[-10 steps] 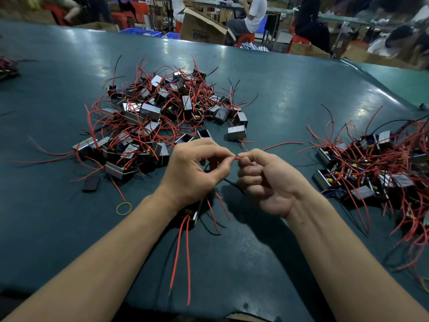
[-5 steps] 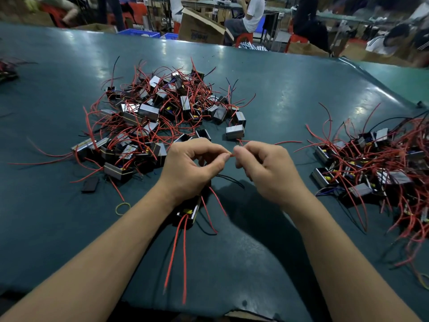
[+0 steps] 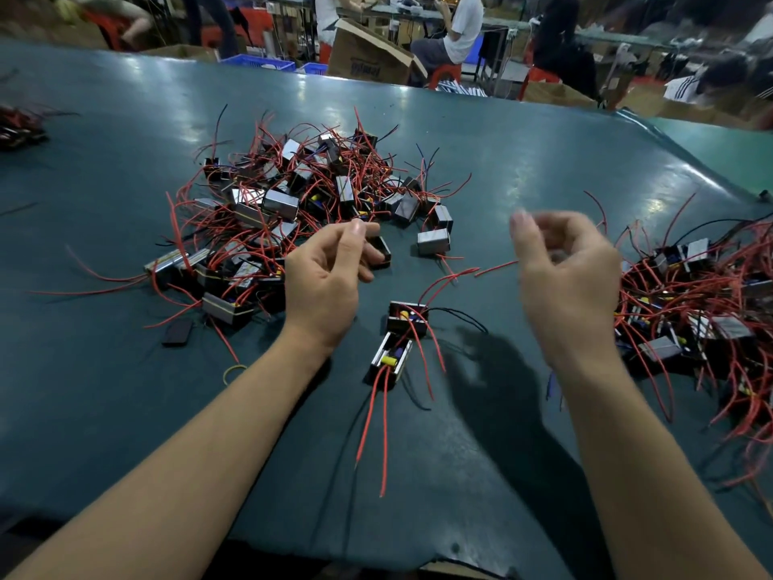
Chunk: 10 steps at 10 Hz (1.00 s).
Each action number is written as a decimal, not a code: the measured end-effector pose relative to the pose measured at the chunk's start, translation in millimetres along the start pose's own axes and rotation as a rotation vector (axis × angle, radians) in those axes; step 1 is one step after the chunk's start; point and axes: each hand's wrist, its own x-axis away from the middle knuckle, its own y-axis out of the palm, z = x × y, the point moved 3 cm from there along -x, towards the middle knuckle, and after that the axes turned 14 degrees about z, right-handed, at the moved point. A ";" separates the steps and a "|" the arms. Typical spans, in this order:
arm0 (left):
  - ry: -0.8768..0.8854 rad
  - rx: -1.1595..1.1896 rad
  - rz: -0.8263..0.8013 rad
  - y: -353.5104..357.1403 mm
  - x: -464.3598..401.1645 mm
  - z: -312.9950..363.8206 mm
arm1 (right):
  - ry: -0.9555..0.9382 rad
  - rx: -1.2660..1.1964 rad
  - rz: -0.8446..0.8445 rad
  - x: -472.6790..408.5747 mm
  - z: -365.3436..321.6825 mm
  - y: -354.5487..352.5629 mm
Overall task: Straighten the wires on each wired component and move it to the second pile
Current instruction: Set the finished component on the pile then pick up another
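A yellow rubber band and a flat black piece lie on the green table, toward its left edge; a cardboard box stands beyond its far edge

Two hands, the left hand and the right hand, are over one bench carrying two wired components lying apart from two tangled piles too dense to count, the left pile and the right pile, plus one rubber band and one flat black lid.

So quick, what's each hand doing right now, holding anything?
Left hand: fingers loosely curled, holding nothing visible.
Right hand: blurred, loosely curled; cannot tell whether it holds a wire.
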 end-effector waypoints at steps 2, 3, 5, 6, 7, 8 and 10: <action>-0.082 0.158 0.222 -8.8 -6.0 -0.3 | 0.954 -0.768 -0.814 81.0 -30.8 53.2; -0.159 0.227 0.243 -9.4 -7.5 -2.7 | 1.026 -0.603 -0.659 94.6 -18.3 67.3; -0.103 0.100 0.078 -0.7 0.5 -2.4 | 0.834 -0.471 -0.291 45.9 2.2 52.3; -0.054 0.037 0.027 1.1 2.8 -2.7 | 0.594 -0.212 0.031 -3.8 23.0 11.7; -0.025 -0.003 -0.010 1.3 4.3 -1.7 | 0.421 0.005 0.188 -34.5 41.4 -15.6; 0.014 -0.040 -0.036 0.5 4.9 -1.0 | 0.330 0.168 0.147 -44.2 53.2 -13.2; 0.086 -0.208 -0.102 1.4 6.0 -3.6 | 0.230 0.418 0.156 -58.9 65.4 -10.3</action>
